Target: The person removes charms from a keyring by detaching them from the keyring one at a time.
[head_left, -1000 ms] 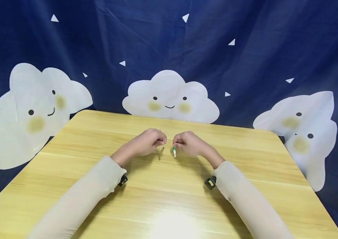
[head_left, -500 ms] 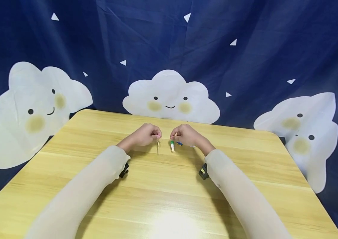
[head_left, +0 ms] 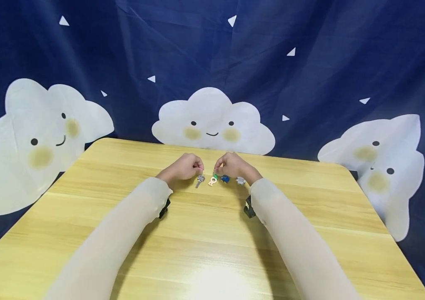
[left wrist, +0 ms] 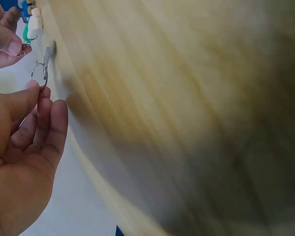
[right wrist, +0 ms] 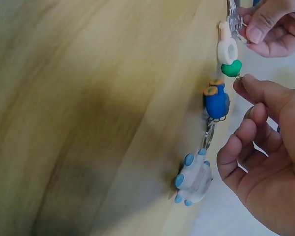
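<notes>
In the head view my left hand (head_left: 187,166) is over the table's far half, pinching a thin metal key ring (left wrist: 39,81) between thumb and fingertips. From the ring hangs a silver key (head_left: 199,181). My right hand (head_left: 232,165) faces it from the other side and pinches the small metal loop of a keychain charm (right wrist: 228,51). The charm has a green top and a cream, ring-shaped lower part. Close by my right hand are a blue charm (right wrist: 217,104) with orange tips and a pale grey charm (right wrist: 194,179) with light blue knobs, a ring between them.
The wooden table (head_left: 204,233) has a bright glare spot near the front. Behind it hangs a dark blue curtain (head_left: 193,50) with smiling white clouds. Black wrist cameras (head_left: 250,207) sit under both cuffs.
Both hands have moved slightly toward the far edge and the forearms have drawn inward. The key and the green-and-cream charm have turned, and the blue and grey charms have come into fuller view.
</notes>
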`<state>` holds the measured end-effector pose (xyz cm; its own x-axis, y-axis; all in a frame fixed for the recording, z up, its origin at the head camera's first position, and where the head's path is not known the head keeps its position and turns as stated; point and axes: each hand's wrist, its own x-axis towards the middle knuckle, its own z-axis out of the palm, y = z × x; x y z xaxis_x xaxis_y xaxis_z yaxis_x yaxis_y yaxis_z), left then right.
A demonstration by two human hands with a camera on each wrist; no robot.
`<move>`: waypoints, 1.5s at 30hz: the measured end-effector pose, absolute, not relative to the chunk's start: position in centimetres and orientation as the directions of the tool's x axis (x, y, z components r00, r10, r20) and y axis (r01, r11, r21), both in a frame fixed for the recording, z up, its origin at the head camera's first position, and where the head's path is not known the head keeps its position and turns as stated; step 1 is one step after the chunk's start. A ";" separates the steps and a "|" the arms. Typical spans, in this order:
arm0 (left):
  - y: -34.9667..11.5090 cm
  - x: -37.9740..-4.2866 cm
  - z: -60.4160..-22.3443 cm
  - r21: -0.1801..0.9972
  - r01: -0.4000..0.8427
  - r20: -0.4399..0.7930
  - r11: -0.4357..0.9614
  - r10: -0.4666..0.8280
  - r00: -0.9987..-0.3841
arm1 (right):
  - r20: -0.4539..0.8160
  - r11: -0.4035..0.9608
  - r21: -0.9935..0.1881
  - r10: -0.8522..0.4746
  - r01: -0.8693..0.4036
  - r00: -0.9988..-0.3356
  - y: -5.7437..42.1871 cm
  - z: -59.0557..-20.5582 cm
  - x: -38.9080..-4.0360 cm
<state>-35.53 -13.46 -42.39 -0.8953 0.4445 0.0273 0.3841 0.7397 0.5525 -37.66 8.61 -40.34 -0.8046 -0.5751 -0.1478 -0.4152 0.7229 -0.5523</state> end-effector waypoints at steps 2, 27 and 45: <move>-13.4 -35.8 -42.6 0.558 0.365 0.020 0.746 0.427 -0.904 | -0.161 0.728 -0.562 -0.563 -0.393 -0.811 8.7 -40.5 -37.8; -13.1 -36.8 -41.6 0.498 0.341 -0.001 0.797 0.394 -0.919 | -0.193 0.792 -0.547 -0.432 -0.269 -0.881 9.1 -40.2 -38.2; -12.0 -32.6 -36.5 0.575 0.430 0.217 0.696 0.378 -0.900 | 0.113 0.659 -0.575 -0.523 -0.485 -0.845 11.9 -36.6 -33.7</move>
